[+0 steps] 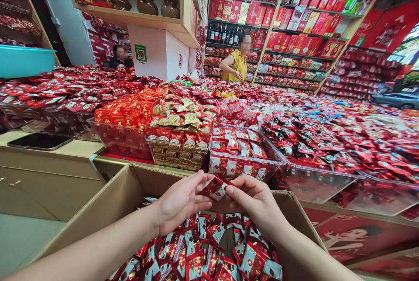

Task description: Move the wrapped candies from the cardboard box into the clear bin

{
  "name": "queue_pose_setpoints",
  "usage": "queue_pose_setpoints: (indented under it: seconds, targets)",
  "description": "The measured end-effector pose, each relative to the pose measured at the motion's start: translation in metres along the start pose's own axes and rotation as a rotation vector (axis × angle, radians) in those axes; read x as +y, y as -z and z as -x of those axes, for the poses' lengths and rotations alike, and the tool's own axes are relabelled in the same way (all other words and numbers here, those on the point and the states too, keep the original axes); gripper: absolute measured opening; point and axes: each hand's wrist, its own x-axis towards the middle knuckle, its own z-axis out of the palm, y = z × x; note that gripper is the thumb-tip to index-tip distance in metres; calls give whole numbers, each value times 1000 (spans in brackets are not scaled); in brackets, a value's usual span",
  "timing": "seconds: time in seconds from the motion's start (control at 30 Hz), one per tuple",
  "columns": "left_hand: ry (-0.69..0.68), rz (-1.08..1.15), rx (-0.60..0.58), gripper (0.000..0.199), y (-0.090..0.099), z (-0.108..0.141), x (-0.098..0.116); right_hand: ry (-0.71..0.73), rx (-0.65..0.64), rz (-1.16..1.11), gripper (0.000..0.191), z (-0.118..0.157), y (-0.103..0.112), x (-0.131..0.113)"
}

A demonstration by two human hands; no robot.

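Note:
A small red and white candy packet (216, 188) is pinched between the thumb and fingers of my right hand (258, 198). My left hand (183, 200) has its palm turned up and its fingers apart, with the fingertips at the packet's left end. Both hands are above an open cardboard box (98, 204) that holds many similar red and white packets (196, 246). Just behind the hands stands a clear bin (247, 161) with neat rows of red and white packets.
Clear bins of gold durian packets (180, 141) and red-orange packets (126, 119) stand behind the box. A black phone (39, 141) lies on the left counter. A person in yellow (235, 65) stands beyond the candy; another person (117, 57) is farther left.

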Motion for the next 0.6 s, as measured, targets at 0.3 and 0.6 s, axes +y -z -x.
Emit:
queue_pose_setpoints:
  seconds: [0.3, 0.6]
  targets:
    - [-154, -110, -99, 59, -10, 9, 5, 420, -102, 419, 21, 8, 5, 1]
    - [-312, -826, 8, 70, -9, 12, -11, 179, -8, 231, 41, 10, -8, 6]
